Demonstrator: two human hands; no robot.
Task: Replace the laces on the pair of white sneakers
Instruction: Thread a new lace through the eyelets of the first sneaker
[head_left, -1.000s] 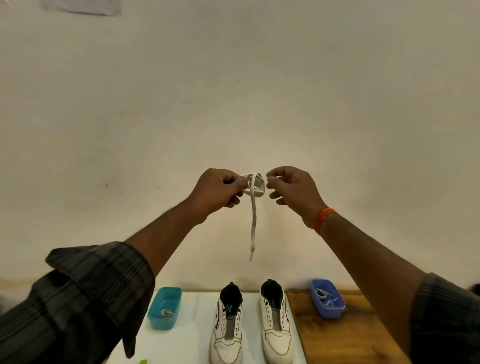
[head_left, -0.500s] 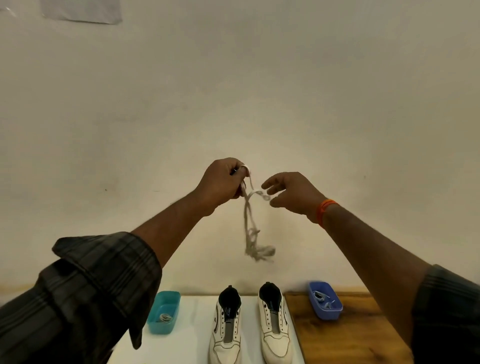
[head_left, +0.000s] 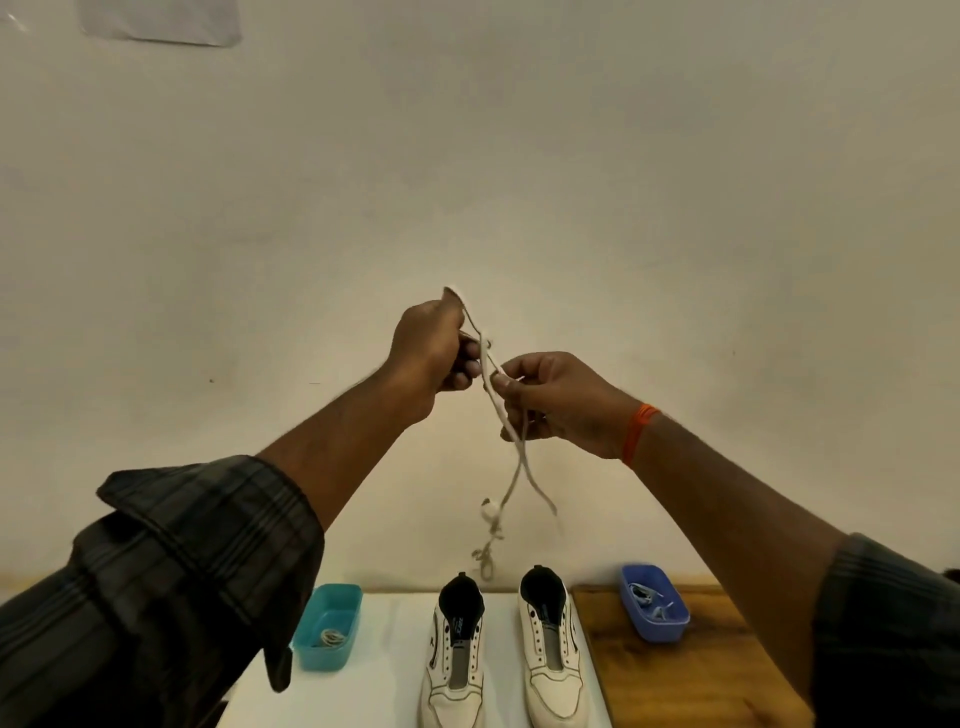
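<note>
Both hands hold a white lace (head_left: 511, 457) up above the two unlaced sneakers (head_left: 506, 654). The left hand (head_left: 431, 353) grips its upper end; the right hand (head_left: 556, 400) pinches it lower down. It hangs limp and light, apparently tangled near the bottom, so it is best taken by its stiff tip.

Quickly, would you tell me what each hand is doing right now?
Left hand: fingers curled, gripping the upper end of the white lace.
Right hand: pinching the same lace lower down.
</note>
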